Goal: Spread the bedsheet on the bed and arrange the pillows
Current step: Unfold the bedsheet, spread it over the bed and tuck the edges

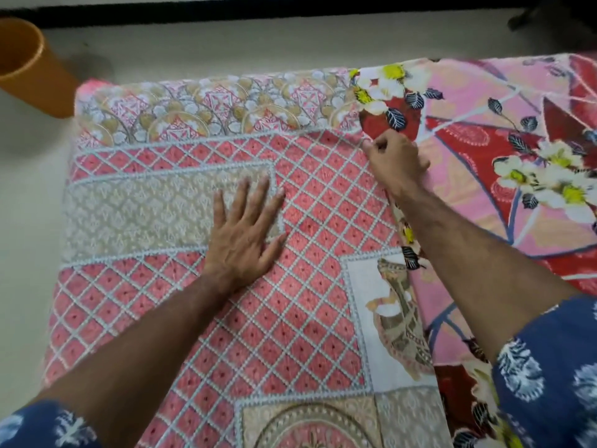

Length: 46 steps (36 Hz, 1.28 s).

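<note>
A pink bedsheet with a white lattice and beige panels covers the left part of the bed. To its right lies a pink and red floral sheet with white and yellow flowers. My left hand rests flat on the lattice bedsheet, fingers spread. My right hand is pinched shut on the edge of the floral sheet where the two fabrics meet, near the bed's far side. No pillows are in sight.
An orange plastic bin stands on the pale floor at the far left, beyond the bed's corner. A dark skirting strip runs along the top. A dark shape sits at the top right corner.
</note>
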Motion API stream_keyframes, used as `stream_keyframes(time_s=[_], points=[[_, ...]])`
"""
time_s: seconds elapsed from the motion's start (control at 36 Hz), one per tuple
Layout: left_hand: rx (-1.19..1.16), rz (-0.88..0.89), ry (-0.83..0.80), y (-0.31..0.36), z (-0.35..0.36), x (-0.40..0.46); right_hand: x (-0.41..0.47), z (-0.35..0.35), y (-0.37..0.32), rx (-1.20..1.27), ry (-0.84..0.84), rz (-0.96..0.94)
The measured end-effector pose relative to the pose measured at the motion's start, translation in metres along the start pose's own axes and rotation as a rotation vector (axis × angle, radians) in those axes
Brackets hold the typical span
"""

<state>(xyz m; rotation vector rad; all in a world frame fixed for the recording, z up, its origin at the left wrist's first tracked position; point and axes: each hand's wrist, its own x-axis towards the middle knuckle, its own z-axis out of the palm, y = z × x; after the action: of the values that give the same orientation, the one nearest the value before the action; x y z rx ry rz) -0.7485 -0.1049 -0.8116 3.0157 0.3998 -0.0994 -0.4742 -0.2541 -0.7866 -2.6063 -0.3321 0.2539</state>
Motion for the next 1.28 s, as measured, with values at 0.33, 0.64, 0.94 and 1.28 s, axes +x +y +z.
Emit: stream_keyframes(time_s=[0.33,0.64,0.94,1.28], points=[[-0.006,-0.008,-0.019,0.001,-0.002,0.000,0.080,0.005,-0.079,0.220,-0.289,-0.015],[-0.004,-0.007,-0.024,-0.002,0.002,0.001,0.084,0.025,-0.086,0.136,0.332,0.001],[0.001,0.009,0.010,-0.003,0.005,0.001,0.040,0.059,-0.075,-0.446,-0.159,-0.830],[-0.015,0.016,0.042,-0.003,0.012,0.000,-0.058,-0.010,-0.010,-0.368,-0.035,-0.716]])
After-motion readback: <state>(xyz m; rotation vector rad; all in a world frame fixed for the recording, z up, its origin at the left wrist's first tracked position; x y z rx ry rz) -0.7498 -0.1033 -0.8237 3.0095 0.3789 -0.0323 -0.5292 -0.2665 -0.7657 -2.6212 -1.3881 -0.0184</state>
